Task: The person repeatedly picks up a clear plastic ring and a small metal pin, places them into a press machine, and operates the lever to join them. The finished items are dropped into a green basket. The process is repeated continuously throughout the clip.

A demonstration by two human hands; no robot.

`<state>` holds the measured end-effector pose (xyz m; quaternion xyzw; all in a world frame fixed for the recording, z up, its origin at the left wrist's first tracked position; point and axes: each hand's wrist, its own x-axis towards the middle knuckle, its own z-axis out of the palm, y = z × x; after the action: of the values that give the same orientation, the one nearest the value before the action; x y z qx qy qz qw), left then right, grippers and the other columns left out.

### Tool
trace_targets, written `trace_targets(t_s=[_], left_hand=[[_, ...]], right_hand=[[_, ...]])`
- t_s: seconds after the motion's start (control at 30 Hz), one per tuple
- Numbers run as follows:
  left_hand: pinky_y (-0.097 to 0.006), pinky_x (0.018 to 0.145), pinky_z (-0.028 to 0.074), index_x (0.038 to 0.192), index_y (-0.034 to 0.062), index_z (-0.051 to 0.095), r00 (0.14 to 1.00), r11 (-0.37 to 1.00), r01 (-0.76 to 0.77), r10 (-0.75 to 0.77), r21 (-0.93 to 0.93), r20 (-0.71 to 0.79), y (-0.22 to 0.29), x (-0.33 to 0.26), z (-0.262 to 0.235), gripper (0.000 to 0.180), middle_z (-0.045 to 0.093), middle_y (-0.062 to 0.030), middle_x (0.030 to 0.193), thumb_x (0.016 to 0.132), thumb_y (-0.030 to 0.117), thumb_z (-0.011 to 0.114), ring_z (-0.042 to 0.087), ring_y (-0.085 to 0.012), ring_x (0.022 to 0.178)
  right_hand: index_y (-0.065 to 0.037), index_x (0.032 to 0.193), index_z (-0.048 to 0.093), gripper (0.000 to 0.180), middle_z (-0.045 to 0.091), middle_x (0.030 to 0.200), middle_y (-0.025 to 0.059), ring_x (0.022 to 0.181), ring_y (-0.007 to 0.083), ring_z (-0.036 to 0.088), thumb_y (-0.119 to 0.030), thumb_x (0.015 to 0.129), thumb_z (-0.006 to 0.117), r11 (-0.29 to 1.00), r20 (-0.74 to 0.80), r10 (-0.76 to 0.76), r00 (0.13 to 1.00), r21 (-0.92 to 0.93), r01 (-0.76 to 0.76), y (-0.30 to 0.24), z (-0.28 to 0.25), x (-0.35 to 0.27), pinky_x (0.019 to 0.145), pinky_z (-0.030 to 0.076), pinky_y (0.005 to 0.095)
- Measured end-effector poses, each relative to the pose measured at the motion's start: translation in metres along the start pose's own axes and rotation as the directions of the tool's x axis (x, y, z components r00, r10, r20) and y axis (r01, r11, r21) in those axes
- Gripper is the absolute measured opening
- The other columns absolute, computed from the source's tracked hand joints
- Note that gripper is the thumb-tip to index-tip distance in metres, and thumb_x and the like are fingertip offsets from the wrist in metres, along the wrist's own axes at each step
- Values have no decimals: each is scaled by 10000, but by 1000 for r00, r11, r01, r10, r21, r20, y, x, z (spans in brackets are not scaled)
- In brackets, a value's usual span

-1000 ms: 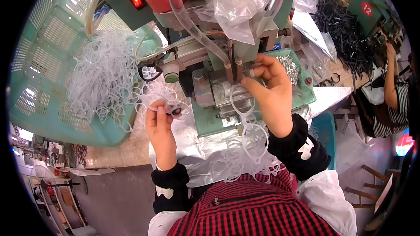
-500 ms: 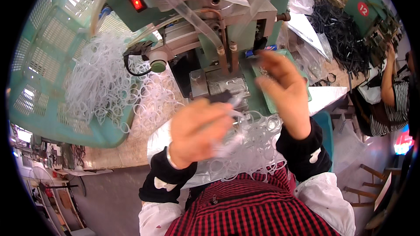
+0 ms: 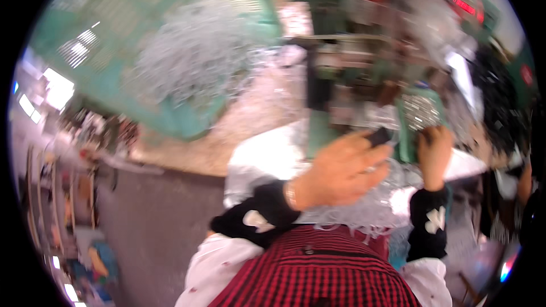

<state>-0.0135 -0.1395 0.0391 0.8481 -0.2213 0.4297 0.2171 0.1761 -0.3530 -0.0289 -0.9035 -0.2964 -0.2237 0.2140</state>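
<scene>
My left hand [image 3: 341, 173] is closed, its fingers bent above a pile of clear plastic rings [image 3: 347, 214] near my lap. A black piece [image 3: 379, 136] covers or sits at its index fingertip; blur hides which. Whatever the fingers grip is hidden. To the right, my right hand [image 3: 435, 150] dips its bent fingertips into the near end of a green tray [image 3: 405, 150]. Small shiny metal parts [image 3: 421, 111] fill that tray. Those fingertips are pressed together, and I cannot make out what is between them.
A machine with a metal work block [image 3: 342, 105] stands beyond my hands. At the left, a big green basket [image 3: 190, 128] holds a heap of clear plastic loops [image 3: 190, 51]. Black strips [image 3: 500, 94] are piled at the far right. White sheeting [image 3: 259, 156] covers the table's front edge.
The view has swung left, so the scene sits further right and is blurred. My right hand has come down from beside the machine to the tray of metal parts. My left hand stays over the rings.
</scene>
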Motion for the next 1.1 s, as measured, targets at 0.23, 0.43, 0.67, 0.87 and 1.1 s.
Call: trace_targets(t_s=[0.23, 0.43, 0.67, 0.87, 1.1], left_hand=[[-439, 903, 456, 952, 28, 661, 820, 676, 545, -307, 496, -483, 12, -61, -99, 118, 693, -135, 1061, 836, 23, 685, 631, -314, 885], [-433, 913, 458, 962, 64, 657, 725, 358, 531, -662, 768, -192, -89, -121, -213, 207, 638, -144, 1061, 773, 73, 740, 573, -373, 1069], [-483, 841, 456, 952, 104, 605, 471, 252, 649, -874, 718, -120, -174, -215, -213, 274, 599, -149, 980, 722, 116, 753, 559, -405, 970], [-366, 721, 458, 913, 64, 593, 576, 417, 812, -686, 409, -444, -114, -187, -162, 99, 604, -95, 887, 882, 84, 684, 568, -269, 788], [-194, 596, 387, 1013, 41, 660, 292, 338, 788, -941, -514, -172, -69, -64, -112, 80, 630, -10, 821, 974, 106, 633, 497, -48, 662]], right_hand=[[21, 1139, 628, 184, 665, 992, 61, 910, 147, 614, -10, 961, 595, 838, -72, 306, 949, 494, -233, 28, 11, -30, 853, 486, 290], [13, 1122, 677, 184, 704, 1032, 94, 922, 165, 642, -51, 956, 633, 748, -63, 318, 946, 630, -210, -3, 14, 0, 849, 494, 288], [15, 1066, 684, 157, 693, 1018, 111, 944, 229, 640, 3, 925, 616, 897, -190, 267, 945, 407, -172, 5, 3, -24, 865, 483, 308], [18, 1015, 688, 142, 685, 967, 100, 909, 222, 634, 19, 876, 656, 898, -230, 398, 888, 295, -326, 41, -36, -79, 853, 478, 317], [5, 1037, 716, 240, 679, 939, 103, 900, 237, 638, 50, 805, 671, 744, -62, 116, 991, 667, -45, -61, -66, 8, 858, 479, 310]])
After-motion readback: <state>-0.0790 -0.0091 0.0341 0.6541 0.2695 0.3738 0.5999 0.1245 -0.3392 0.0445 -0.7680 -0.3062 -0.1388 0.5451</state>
